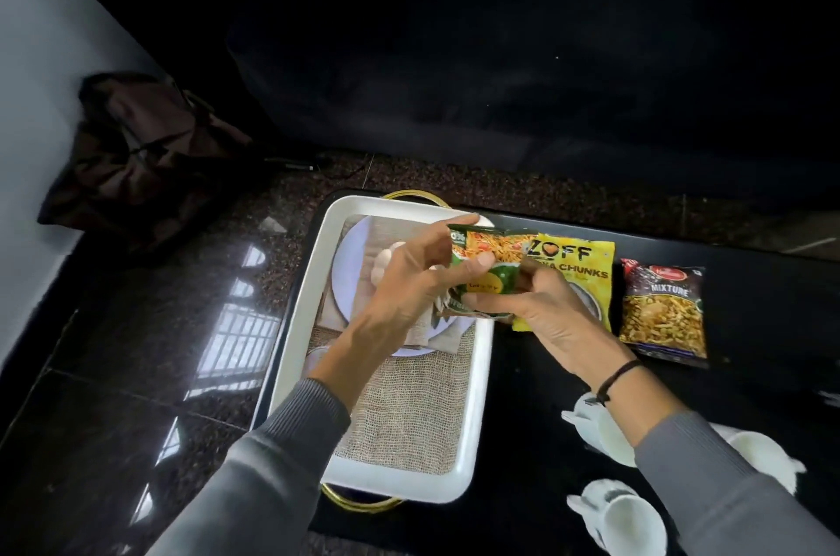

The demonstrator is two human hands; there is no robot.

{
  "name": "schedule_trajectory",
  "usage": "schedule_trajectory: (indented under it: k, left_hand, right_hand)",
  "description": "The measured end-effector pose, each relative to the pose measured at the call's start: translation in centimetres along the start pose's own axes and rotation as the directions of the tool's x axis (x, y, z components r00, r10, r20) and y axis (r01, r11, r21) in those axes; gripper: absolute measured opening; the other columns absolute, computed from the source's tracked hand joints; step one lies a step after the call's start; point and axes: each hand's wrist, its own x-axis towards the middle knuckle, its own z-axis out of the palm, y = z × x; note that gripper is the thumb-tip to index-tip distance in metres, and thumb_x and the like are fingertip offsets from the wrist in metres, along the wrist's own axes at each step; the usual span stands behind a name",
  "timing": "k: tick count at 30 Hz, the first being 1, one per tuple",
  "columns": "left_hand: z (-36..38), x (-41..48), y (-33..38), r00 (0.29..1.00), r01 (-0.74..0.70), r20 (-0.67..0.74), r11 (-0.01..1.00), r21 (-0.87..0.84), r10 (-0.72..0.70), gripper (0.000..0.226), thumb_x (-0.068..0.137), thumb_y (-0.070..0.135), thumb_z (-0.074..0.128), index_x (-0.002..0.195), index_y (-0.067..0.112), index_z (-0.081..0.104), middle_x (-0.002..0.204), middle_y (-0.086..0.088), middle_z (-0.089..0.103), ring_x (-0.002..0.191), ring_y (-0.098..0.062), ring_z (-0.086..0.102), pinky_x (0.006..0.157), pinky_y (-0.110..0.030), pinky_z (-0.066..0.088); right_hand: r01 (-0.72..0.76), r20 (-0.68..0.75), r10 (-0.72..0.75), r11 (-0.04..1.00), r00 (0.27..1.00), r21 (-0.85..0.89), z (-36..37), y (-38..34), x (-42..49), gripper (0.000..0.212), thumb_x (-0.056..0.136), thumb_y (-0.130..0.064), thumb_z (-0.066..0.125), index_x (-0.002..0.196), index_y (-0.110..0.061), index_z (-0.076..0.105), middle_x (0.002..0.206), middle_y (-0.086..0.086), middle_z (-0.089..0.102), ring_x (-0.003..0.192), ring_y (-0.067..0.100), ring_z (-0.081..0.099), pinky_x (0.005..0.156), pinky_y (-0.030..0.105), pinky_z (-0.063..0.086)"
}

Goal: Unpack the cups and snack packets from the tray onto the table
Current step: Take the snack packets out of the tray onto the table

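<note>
A white rectangular tray [479,378] with gold handles stands on the black table [750,282]; its floor shows a printed burlap-and-plate picture. Both hands hold a green and orange snack packet [488,264] above the tray's right rim. My left hand [409,282] pinches its left side and my right hand [550,310] grips its lower right edge. A yellow Zoff packet [582,260] lies on the table right of the tray, partly behind my right hand. A dark Mixture packet [661,312] lies further right. White cups [622,514] sit at the table's near right, partly hidden by my right sleeve.
A brown bag [141,155] slumps against the white wall at the left. Glossy dark granite floor [136,351] surrounds the table. A dark sofa [500,55] fills the background behind the table.
</note>
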Motion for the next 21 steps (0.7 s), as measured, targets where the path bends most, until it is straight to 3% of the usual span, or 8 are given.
schedule_trajectory:
  k: [3, 5, 8, 10, 13, 17, 19, 21]
  left_hand:
    - [3.7, 0.5, -0.4, 0.996, 0.094, -0.017, 0.994, 0.05, -0.093, 0.037, 0.088, 0.01, 0.077, 0.122, 0.003, 0.064, 0.107, -0.009, 0.077, 0.085, -0.008, 0.073, 0.064, -0.018, 0.057]
    - [6.8, 1.2, -1.1, 0.984, 0.171, -0.07, 0.983, 0.072, -0.166, 0.031, 0.09, 0.019, 0.076, 0.117, 0.005, 0.067, 0.103, -0.008, 0.077, 0.078, -0.004, 0.073, 0.062, -0.018, 0.058]
    - [11.2, 2.2, -2.1, 0.965, 0.262, -0.055, 0.962, 0.075, -0.258, 0.027, 0.095, 0.027, 0.07, 0.107, 0.003, 0.072, 0.091, -0.005, 0.076, 0.068, -0.006, 0.073, 0.056, -0.02, 0.058]
    - [14.3, 2.8, -2.9, 0.951, 0.308, -0.01, 0.947, 0.095, -0.308, 0.032, 0.096, 0.031, 0.068, 0.107, 0.001, 0.073, 0.095, -0.005, 0.077, 0.075, -0.01, 0.074, 0.06, -0.023, 0.06]
    - [19.1, 3.9, -4.1, 0.942, 0.326, 0.032, 0.933, 0.154, -0.334, 0.033, 0.097, 0.034, 0.066, 0.108, 0.005, 0.074, 0.105, -0.008, 0.078, 0.09, -0.016, 0.075, 0.069, -0.028, 0.064]
    - [25.3, 5.5, -5.5, 0.956, 0.271, 0.034, 0.922, 0.277, -0.291, 0.03, 0.097, 0.035, 0.066, 0.105, 0.007, 0.077, 0.106, -0.007, 0.079, 0.1, -0.021, 0.074, 0.091, -0.04, 0.06]
    - [27.6, 6.4, -6.1, 0.957, 0.26, 0.049, 0.917, 0.301, -0.287, 0.029, 0.098, 0.032, 0.065, 0.107, 0.006, 0.076, 0.105, -0.008, 0.078, 0.097, -0.022, 0.073, 0.091, -0.042, 0.06]
    - [29.1, 7.2, -6.9, 0.95, 0.284, 0.038, 0.905, 0.317, -0.311, 0.029, 0.099, 0.03, 0.064, 0.111, 0.005, 0.073, 0.108, -0.013, 0.076, 0.099, -0.024, 0.073, 0.086, -0.041, 0.061]
  right_hand:
    - [-0.004, -0.06, 0.008, 0.998, 0.998, 0.07, -3.3, 1.2, -1.7, 0.072, 0.051, -0.033, 0.102, 0.116, -0.018, 0.074, 0.111, 0.004, 0.08, 0.108, 0.022, 0.074, 0.098, 0.036, 0.052]
    - [-0.017, -0.089, 0.027, 0.993, 0.996, 0.113, -5.8, 2.0, -3.3, 0.064, 0.059, -0.042, 0.099, 0.116, -0.025, 0.076, 0.118, 0.001, 0.078, 0.114, 0.016, 0.071, 0.106, 0.036, 0.047]
    - [-0.061, -0.186, 0.086, 0.988, 0.979, 0.141, -9.4, 2.7, -5.6, 0.062, 0.058, -0.066, 0.09, 0.11, -0.035, 0.078, 0.116, -0.01, 0.078, 0.114, 0.011, 0.069, 0.095, 0.033, 0.046]
    - [-0.052, -0.228, 0.089, 0.985, 0.97, 0.163, -12.0, 2.9, -7.2, 0.046, 0.068, -0.063, 0.085, 0.105, -0.036, 0.079, 0.108, -0.009, 0.081, 0.106, 0.011, 0.073, 0.09, 0.033, 0.048]
    - [-0.019, -0.365, 0.073, 0.988, 0.928, 0.15, -16.1, 3.3, -9.1, 0.04, 0.079, -0.053, 0.082, 0.105, -0.022, 0.08, 0.101, 0.001, 0.082, 0.098, 0.017, 0.078, 0.097, 0.038, 0.052]
    - [-0.009, -0.542, 0.061, 0.995, 0.838, 0.099, -21.7, 4.6, -10.2, 0.038, 0.078, -0.048, 0.084, 0.102, -0.02, 0.077, 0.094, -0.006, 0.082, 0.094, 0.011, 0.076, 0.082, 0.023, 0.051]
    - [-0.029, -0.582, 0.064, 0.997, 0.811, 0.07, -23.9, 5.1, -10.1, 0.041, 0.079, -0.047, 0.083, 0.109, -0.021, 0.074, 0.099, -0.006, 0.08, 0.096, 0.009, 0.074, 0.078, 0.019, 0.051]
    - [-0.078, -0.599, 0.06, 0.997, 0.799, -0.004, -25.3, 5.7, -9.8, 0.051, 0.081, -0.052, 0.081, 0.12, -0.02, 0.068, 0.108, -0.004, 0.076, 0.101, 0.011, 0.071, 0.088, 0.028, 0.055]
